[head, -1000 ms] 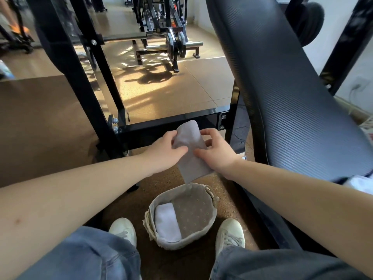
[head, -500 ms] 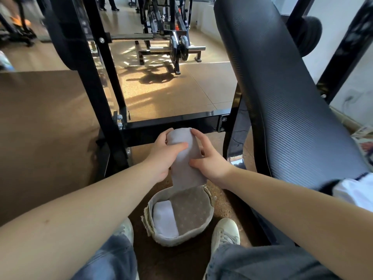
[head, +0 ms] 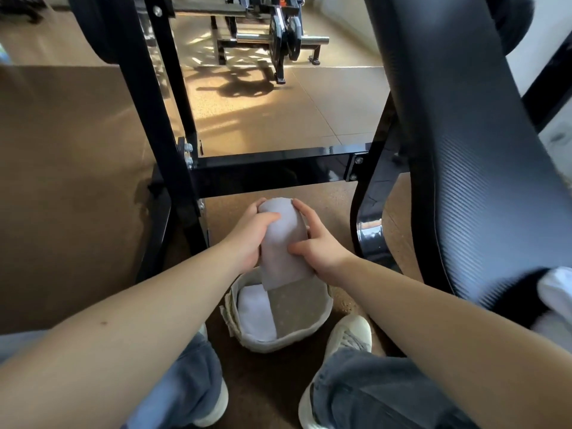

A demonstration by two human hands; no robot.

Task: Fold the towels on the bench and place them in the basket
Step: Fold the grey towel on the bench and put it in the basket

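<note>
Lowered towel (head: 283,243) — left hand (head: 250,236), right hand (head: 322,247) clasp it over basket (head: 278,345).

Pale grey folded cloth towel (head: 283,243), plain, above a round fabric basket (head: 272,345) with an off-white outer wall and a taupe lining dotted with small pale spots; inside it, a plain white folded towel (head: 257,311). Black padded surface (head: 464,150) with a fine ribbed pattern; glossy black steel frame bar (head: 272,171). Speckled cork-brown floor mat (head: 337,202), blue denim trouser legs (head: 185,382), off-white lace-up shoes (head: 349,335).
</note>
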